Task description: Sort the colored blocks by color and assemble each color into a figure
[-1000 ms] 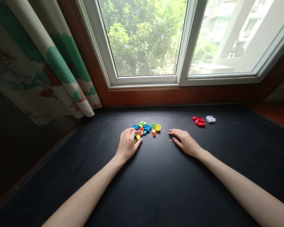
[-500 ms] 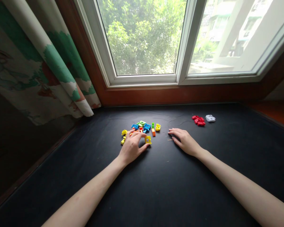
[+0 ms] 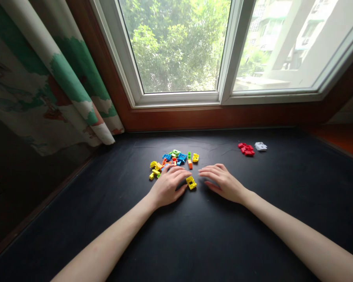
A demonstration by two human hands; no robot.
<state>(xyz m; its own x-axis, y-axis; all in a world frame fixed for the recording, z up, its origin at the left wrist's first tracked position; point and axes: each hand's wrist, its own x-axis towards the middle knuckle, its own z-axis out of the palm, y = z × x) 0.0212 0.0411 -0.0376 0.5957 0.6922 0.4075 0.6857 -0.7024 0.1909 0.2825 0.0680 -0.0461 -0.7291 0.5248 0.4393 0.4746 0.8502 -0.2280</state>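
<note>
A yellow plastic toy block [image 3: 191, 183] with a square hole in its middle lies on the black tabletop between my two hands. Just left of it, my left hand [image 3: 169, 186] has its thumb and fingers apart around the block's near side; whether the fingertips still touch it I cannot tell. My right hand [image 3: 223, 182] hovers or rests to the right, fingers spread, holding nothing. Behind my left hand is a pile of small blocks, among them a blue block [image 3: 181, 157], a green block [image 3: 175, 153] and several yellow blocks [image 3: 153, 165], partly hidden by my fingers.
An orange block [image 3: 190, 164] and another yellow piece [image 3: 195, 157] sit at the pile's right edge. Farther right lie red blocks [image 3: 246, 149] and white blocks [image 3: 261, 146]. A window [image 3: 176, 100] runs along the back, with a patterned curtain [image 3: 73, 86] hanging at the left.
The yellow block has gone from upright in my left hand's pinch to lying on the table, slightly right and nearer. My left fingers have loosened, and my right hand has moved left toward it.
</note>
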